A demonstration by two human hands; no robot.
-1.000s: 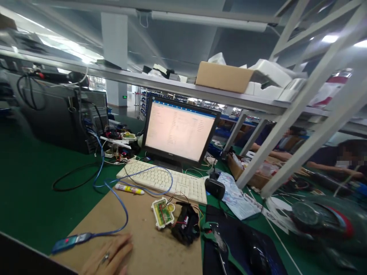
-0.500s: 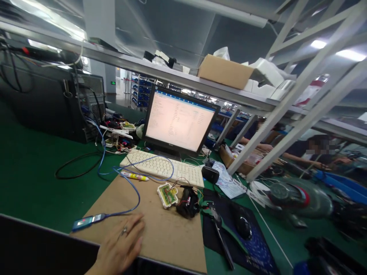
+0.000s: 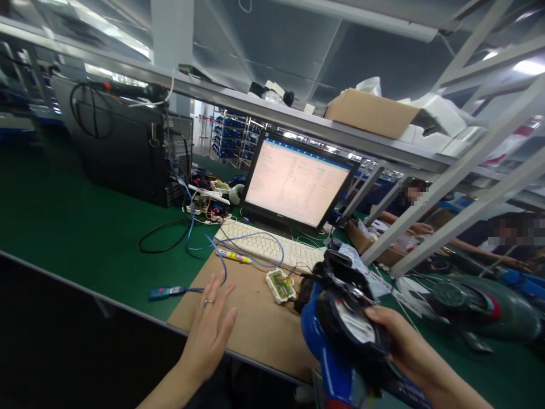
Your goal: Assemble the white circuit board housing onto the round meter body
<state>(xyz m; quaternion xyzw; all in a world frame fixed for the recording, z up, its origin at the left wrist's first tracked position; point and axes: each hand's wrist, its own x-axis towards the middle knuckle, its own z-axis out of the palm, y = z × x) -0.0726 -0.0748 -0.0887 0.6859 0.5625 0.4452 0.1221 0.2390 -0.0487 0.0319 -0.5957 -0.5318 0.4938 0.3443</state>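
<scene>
My right hand [image 3: 409, 349] grips a blue and black plastic device [image 3: 340, 324], held up in front of me over the near edge of the bench. My left hand [image 3: 210, 324] hovers open, fingers spread, above the brown cardboard sheet [image 3: 251, 318], with a ring on one finger. Beyond it lie a small green circuit board in a white frame [image 3: 280, 285] with wires, a yellow and white pen [image 3: 234, 256] and a blue USB dongle on a blue cable [image 3: 164, 292].
A lit monitor [image 3: 298, 184] and white keyboard [image 3: 268, 248] stand behind the cardboard. A black computer case [image 3: 123, 153] sits at the left on the green bench. A dark green and red device [image 3: 477, 307] lies at the right. Other people work beyond the white frame posts [image 3: 447, 187].
My right hand has come into view holding the blue and black device. My left hand has lifted off the cardboard and spread. The view has shifted left.
</scene>
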